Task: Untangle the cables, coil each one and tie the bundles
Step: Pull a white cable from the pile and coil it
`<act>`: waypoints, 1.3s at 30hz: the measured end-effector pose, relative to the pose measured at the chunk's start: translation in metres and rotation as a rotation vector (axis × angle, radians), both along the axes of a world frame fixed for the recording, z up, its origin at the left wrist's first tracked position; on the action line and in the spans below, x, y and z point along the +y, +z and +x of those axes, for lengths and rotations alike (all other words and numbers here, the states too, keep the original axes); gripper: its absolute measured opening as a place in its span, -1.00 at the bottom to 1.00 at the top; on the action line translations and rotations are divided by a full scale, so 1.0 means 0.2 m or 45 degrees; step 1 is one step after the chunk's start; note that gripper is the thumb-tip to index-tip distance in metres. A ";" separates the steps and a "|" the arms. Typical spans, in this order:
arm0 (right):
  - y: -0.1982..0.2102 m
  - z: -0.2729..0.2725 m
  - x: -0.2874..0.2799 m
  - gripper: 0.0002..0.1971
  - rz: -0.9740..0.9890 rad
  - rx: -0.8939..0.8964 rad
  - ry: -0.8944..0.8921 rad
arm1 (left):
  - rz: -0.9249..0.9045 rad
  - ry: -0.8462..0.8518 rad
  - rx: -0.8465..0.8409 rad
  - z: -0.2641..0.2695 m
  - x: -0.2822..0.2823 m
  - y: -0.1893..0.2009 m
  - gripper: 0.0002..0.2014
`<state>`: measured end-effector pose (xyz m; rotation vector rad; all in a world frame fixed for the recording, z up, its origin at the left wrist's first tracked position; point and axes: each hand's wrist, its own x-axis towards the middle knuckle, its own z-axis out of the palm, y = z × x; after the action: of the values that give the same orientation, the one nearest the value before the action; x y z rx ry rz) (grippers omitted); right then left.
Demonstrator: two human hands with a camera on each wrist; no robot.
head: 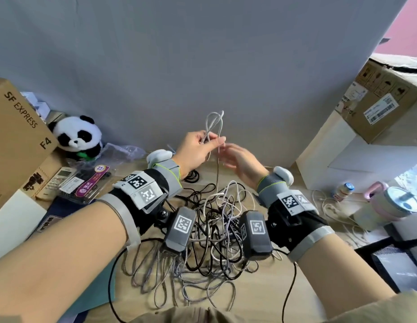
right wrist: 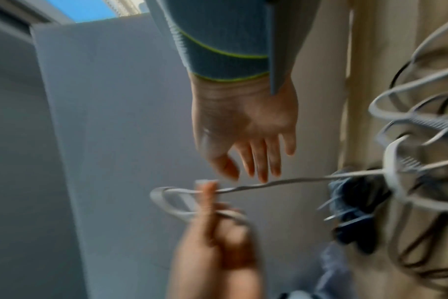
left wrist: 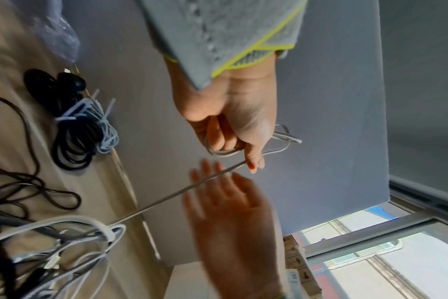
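A smooth grey-blue backdrop panel rises behind the pale wood-grain tabletop, whose far edge meets it. Brown corrugated cardboard boxes crowd the left side and another taped brown carton sits on a white block at the right, leaving open room only in the middle. There a loose tangled heap of thin black, white and braided grey cables sprawls across the wood. A fluffy black-and-white panda plush sits by the left boxes. Against the panel lies a tied bundle of black and pale blue cable coils. Above the heap, the left hand pinches a few small loops of a slim silver-grey braided cable between thumb and fingers; its taut tail runs straight down into the heap. The right hand hovers just beside that strand, fingers spread and slack, holding nothing.
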<state>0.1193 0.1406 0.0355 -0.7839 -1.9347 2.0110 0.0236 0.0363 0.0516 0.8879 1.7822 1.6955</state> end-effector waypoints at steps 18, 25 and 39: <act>0.02 0.05 0.03 -0.43 -0.290 0.340 -0.121 | 0.031 0.312 0.170 -0.17 0.00 0.09 -0.67; 0.34 0.05 0.13 -0.50 -0.381 0.645 -0.175 | 0.242 0.020 -0.516 -0.11 -0.07 0.03 -0.66; 0.09 0.02 0.01 -0.57 -0.454 0.162 -0.127 | -0.056 -0.225 -0.472 -0.05 -0.13 -0.03 -0.74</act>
<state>0.1236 0.1426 0.0526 -0.7882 -1.4587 2.3129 0.0140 0.0102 0.0452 0.6405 1.4442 1.5812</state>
